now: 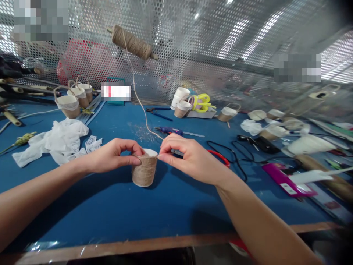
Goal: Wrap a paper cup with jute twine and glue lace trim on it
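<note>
A small cup wrapped in brown twine [145,171] stands on the blue table [110,209]. My left hand [113,156] pinches its rim from the left, fingers closed on it. At the cup's right rim, my right hand [187,156] pinches the twine strand [138,95]. That strand runs up to a twine spool [132,43] hanging on the perforated metal screen [248,36].
White lace fabric [59,141] lies at left. Finished twine baskets [71,101] stand at back left, more cups [180,101] and yellow scissors [202,102] at back centre. A blue glue gun [169,130], red-handled scissors [220,156], black cables and a pink box [286,180] lie to the right.
</note>
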Motion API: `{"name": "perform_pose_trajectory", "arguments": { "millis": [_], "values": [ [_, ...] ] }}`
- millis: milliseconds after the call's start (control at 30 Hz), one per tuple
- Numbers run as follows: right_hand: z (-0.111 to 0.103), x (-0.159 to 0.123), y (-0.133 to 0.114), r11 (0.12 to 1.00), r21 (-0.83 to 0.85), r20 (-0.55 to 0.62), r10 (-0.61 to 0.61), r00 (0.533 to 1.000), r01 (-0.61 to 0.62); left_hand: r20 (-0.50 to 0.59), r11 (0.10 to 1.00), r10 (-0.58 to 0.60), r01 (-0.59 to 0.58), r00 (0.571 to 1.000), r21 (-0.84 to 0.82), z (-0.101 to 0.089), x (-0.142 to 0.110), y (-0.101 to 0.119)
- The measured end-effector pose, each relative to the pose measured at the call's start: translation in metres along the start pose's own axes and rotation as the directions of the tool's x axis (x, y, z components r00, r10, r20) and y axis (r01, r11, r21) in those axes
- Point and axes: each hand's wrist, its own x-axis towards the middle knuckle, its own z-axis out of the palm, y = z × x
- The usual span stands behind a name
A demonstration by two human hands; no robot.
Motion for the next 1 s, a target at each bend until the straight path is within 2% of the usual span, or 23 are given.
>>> {"name": "perform_pose_trajectory", "arguments": {
  "millis": [400,1000],
  "values": [
    [0.01,-0.011,0.001,0.997,0.024,-0.033,0.077,0.996,-0.076,0.009,0.998,0.031,-0.031,0.999,0.048,0.0,0.0,0.0],
    [0.017,-0.01,0.01,0.996,0.021,-0.088,0.092,0.992,-0.09,0.035,0.996,0.068,-0.07,0.997,0.051,-0.001,0.0,0.0]
  ]
}}
